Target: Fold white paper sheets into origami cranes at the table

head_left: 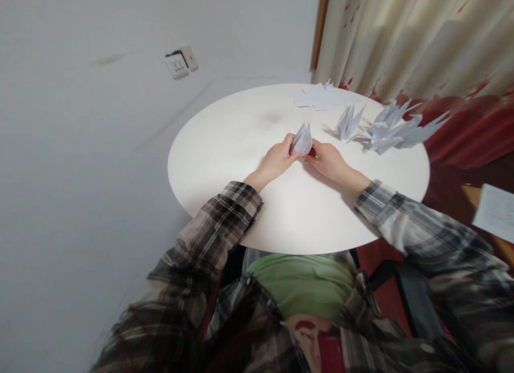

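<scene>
A half-folded piece of white paper [302, 139] stands with its point up near the middle of a round white table [241, 148]. My left hand [276, 160] pinches its lower left side. On the other side, my right hand [327, 160] is closed on its lower right edge. Both hands rest on the tabletop, and both arms wear plaid sleeves.
Finished folded paper figures lie at the table's far right: one small [348, 122], a cluster [395, 129] beyond it. A stack of flat white sheets [321, 96] sits at the far edge. A wall with a socket [180, 62] is left, a curtain [421, 41] behind.
</scene>
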